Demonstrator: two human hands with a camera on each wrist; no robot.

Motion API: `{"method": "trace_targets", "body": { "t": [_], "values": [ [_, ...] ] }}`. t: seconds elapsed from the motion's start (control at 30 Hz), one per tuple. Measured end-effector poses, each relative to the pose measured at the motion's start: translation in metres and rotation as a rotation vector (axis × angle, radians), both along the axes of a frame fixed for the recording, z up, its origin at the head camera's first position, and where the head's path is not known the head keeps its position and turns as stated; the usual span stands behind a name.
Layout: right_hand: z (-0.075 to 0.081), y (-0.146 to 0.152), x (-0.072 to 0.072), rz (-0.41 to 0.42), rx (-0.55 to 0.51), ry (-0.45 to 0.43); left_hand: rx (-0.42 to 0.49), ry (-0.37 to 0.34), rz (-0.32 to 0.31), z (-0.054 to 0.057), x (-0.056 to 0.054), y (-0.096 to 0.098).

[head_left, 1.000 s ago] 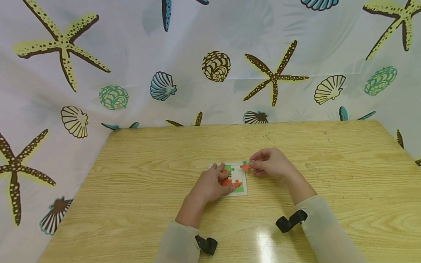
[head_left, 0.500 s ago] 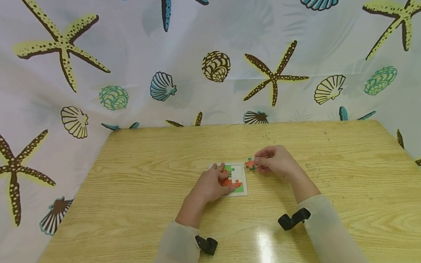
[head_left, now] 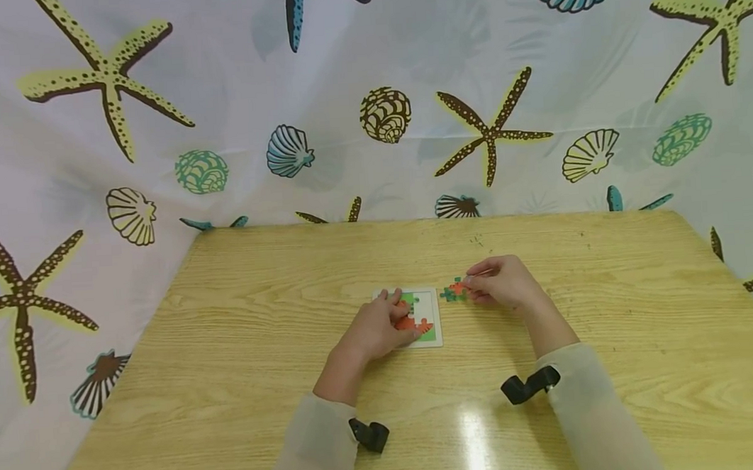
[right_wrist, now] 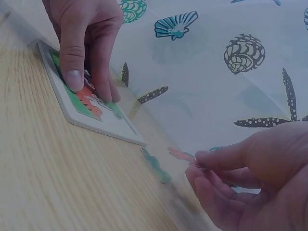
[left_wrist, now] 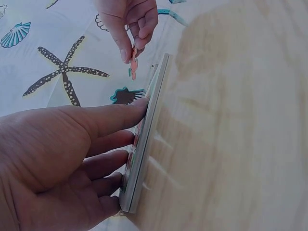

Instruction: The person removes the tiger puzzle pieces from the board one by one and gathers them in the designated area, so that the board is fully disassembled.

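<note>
In the head view, my right hand (head_left: 500,282) pinches an orange jigsaw puzzle piece (head_left: 457,287) between thumb and fingertips, just past the frame's right side. Below that piece a green puzzle piece (head_left: 448,294) shows; in the right wrist view this green piece (right_wrist: 155,165) lies on the table. My left hand (head_left: 373,329) rests on the white-framed puzzle board (head_left: 438,335), thumb and fingers laid on its face. Orange and green pieces (head_left: 425,328) fill part of the board. Its upper right part is bare white, and the left part is hidden under my hand.
The board and pieces lie on a wide wooden table (head_left: 258,284). Behind it hangs a white curtain (head_left: 348,172) printed with starfish and shells. A black wrist camera (head_left: 369,435) sits on my left sleeve, another black camera (head_left: 530,385) on the right.
My right hand has moved right and slightly farther back with the orange puzzle piece, away from the board. The green puzzle piece is now uncovered. My left hand stays in place.
</note>
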State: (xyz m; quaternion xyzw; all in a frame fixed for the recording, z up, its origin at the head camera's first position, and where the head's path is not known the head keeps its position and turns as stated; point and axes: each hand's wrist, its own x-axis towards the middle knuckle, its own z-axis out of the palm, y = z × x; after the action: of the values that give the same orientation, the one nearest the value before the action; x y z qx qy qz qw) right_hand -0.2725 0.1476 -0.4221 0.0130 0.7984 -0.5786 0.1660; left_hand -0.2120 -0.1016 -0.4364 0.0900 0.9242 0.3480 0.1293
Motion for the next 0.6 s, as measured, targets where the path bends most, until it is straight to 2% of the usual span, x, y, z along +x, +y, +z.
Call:
{"method": "trace_targets", "body": {
  "t": [0.6],
  "values": [
    [-0.0028, 0.0103, -0.0040, -0.040, 0.056, -0.016, 0.018, -0.008, -0.012, 0.0016, 0.0000, -0.0009]
  ]
}}
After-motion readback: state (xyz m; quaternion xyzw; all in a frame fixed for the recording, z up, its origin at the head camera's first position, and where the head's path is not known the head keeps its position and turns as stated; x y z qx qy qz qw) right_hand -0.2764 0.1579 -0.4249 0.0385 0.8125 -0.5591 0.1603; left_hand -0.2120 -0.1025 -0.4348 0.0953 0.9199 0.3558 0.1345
